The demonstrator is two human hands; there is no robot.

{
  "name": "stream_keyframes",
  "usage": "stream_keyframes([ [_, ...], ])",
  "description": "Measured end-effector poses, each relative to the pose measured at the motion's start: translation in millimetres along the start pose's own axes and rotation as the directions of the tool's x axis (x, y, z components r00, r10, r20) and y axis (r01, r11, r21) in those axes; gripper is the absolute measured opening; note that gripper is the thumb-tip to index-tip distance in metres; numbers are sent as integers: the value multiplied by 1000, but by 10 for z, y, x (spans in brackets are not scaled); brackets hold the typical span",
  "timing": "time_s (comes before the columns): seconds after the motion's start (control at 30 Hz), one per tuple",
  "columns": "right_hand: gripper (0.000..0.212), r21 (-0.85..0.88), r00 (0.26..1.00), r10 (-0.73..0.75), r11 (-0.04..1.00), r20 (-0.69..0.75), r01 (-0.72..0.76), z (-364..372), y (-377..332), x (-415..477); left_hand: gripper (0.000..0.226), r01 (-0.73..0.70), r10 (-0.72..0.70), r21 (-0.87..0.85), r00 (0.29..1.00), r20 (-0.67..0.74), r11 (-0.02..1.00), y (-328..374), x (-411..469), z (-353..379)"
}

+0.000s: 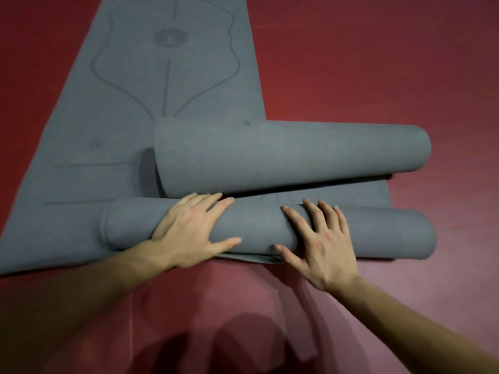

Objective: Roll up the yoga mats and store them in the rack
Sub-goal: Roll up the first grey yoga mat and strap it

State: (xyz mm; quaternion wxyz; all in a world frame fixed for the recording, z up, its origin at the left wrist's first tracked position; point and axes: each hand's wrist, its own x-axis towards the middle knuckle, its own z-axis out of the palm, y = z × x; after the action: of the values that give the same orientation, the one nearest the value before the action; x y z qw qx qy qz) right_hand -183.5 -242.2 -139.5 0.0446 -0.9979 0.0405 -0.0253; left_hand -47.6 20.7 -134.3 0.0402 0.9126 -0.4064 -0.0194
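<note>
Now | we press our left hand (189, 230) and right hand (321, 244), fingers spread flat, gripping nothing, on the near mat roll (256, 225) | second roll (283, 155) just behind | unrolled mat (135, 76) on red floor (378, 63)

Slate-grey yoga mats (270, 228) bear darker curved alignment lines and a round emblem, lying on a deep-red floor (378, 63).

Dim, soft light here, and the red floor (378, 300) glows paler pink at lower right. A dark shadow (216, 346) pools bottom centre, with both forearms (67, 300) shaded. The fingers (221, 205) look smeary, and the wide lens stretches the mat (162, 90) toward the edges.
</note>
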Motion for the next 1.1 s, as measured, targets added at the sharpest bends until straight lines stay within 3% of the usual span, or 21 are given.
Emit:
stream_keyframes([
  [0.17, 80, -26, 1000, 1, 1000, 5, -1, -2, 2, 13, 94, 126, -123, -7, 979, 166, 992, 64, 254, -112],
  [0.43, 92, -54, 982, 61, 997, 177, -52, -145, 121, 762, 97, 272, -268, -21, 956, 123, 962, 14, 369, -125],
  [0.6, 92, -64, 978, 82, 995, 189, -71, -164, 136, 879, 88, 271, -269, -31, 962, 45, 962, -61, 431, -42],
  [0.77, 90, -47, 998, 9, 999, 63, -6, -39, 109, 519, 95, 305, -298, -70, 950, 89, 950, -106, 512, -110],
  [0.87, 90, -31, 996, 16, 999, 86, -14, -42, 167, 669, 97, 204, -202, -19, 976, 83, 979, -61, 481, -96],
  [1.1, 90, 4, 986, 57, 998, 156, -58, -149, 245, 1061, 126, 184, -188, 63, 979, 77, 981, -52, 644, -68],
])
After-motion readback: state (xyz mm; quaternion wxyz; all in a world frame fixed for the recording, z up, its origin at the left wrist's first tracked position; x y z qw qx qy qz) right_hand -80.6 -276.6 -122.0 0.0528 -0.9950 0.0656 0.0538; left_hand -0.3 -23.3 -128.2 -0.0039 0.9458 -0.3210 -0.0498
